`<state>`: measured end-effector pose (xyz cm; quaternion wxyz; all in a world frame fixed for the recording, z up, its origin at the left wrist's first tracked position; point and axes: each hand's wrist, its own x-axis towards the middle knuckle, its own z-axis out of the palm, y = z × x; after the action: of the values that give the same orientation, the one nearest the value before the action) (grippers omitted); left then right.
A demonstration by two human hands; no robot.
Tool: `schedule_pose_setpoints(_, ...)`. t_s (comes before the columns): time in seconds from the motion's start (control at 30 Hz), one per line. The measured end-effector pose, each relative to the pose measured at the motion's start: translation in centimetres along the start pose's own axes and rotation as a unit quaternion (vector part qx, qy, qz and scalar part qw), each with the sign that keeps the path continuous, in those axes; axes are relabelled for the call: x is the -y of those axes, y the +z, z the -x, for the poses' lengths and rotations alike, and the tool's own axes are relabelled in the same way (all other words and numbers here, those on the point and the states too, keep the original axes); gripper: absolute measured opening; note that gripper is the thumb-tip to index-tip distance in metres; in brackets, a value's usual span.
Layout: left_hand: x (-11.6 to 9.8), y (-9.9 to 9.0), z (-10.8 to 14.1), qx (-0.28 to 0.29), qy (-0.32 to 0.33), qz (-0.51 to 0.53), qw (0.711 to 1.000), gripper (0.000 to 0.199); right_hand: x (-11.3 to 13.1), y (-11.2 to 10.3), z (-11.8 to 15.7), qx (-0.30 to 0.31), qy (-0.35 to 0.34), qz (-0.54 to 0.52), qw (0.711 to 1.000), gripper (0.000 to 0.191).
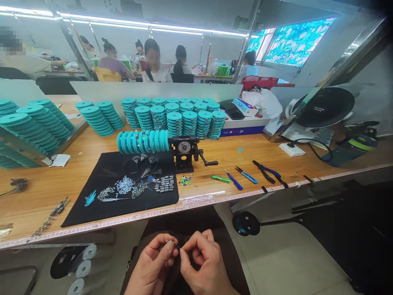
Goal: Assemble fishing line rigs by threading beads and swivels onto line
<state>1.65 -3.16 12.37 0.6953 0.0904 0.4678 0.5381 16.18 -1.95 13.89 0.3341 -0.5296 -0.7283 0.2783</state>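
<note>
The left hand (pixel 152 262) and right hand (pixel 208 262) sit below the table edge (pixel 147 217), which crosses the lower frame and stands in the way of a straight reach forward. Beyond it, the black mat (pixel 119 192) and the winder (pixel 184 153) block the centre, with stacked spools (pixel 184 123) behind. Bare wood offers a path between the spools and the pliers (pixel 266 172) at right.

two hands (pixel 152 264) (pixel 208 262), one black mat (pixel 123 209), one crank winder (pixel 184 153), three blue-handled tools (pixel 245 175)
</note>
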Motion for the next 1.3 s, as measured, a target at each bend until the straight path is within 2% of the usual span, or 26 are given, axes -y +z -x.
schedule_pose_setpoints(0.13,0.2,-0.1,-0.1,0.012,-0.017,0.009,1.0,0.033,0.3,-0.2,-0.1,-0.009,-0.01,0.005,1.0,0.014)
schedule_pose_setpoints(0.4,0.1,0.7,0.3,-0.003,0.001,0.016,1.0,0.041,0.7,-0.4,-0.3,-0.014,-0.031,0.013,0.999,0.015)
schedule_pose_setpoints(0.77,0.2,0.7,0.4,-0.002,-0.002,0.032,0.999,0.044,0.3,0.0,-0.2,0.013,-0.026,0.023,0.999,0.013)
schedule_pose_setpoints(0.97,0.0,0.9,0.4,-0.018,-0.021,0.02,0.999,0.047,0.4,-0.1,0.0,-0.008,-0.055,0.046,0.997,0.014)
schedule_pose_setpoints(1.3,-0.4,1.7,0.9,-0.022,-0.004,0.023,0.999,0.045,0.2,0.0,0.0,-0.034,-0.081,0.047,0.995,0.014)
